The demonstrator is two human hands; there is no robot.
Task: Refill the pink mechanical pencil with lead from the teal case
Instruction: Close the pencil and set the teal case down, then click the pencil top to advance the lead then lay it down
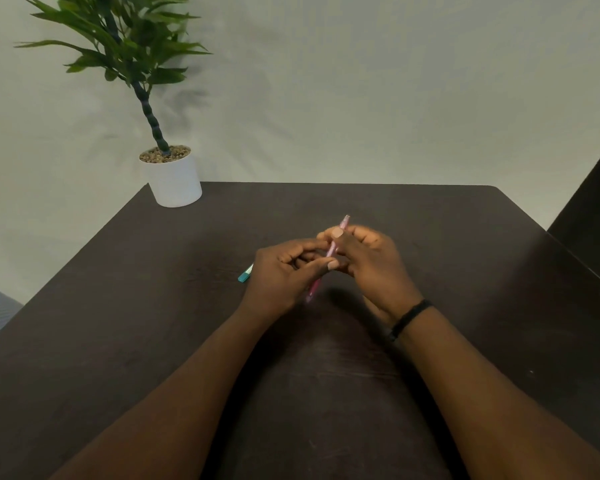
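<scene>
The pink mechanical pencil (332, 251) is held slantwise above the middle of the dark table (153, 306), one end pointing up and away, the other down toward me. My left hand (284, 273) grips its lower part with thumb and fingers. My right hand (368, 259) pinches the barrel higher up. Both hands touch each other around the pencil and hide most of its middle. The teal case (245, 274) lies flat on the table just left of my left hand, partly hidden behind it.
A white pot (174, 180) with a green plant (125, 46) stands at the table's far left corner against a pale wall. A black band sits on my right wrist (409, 318). A dark panel (596, 209) rises at the right edge.
</scene>
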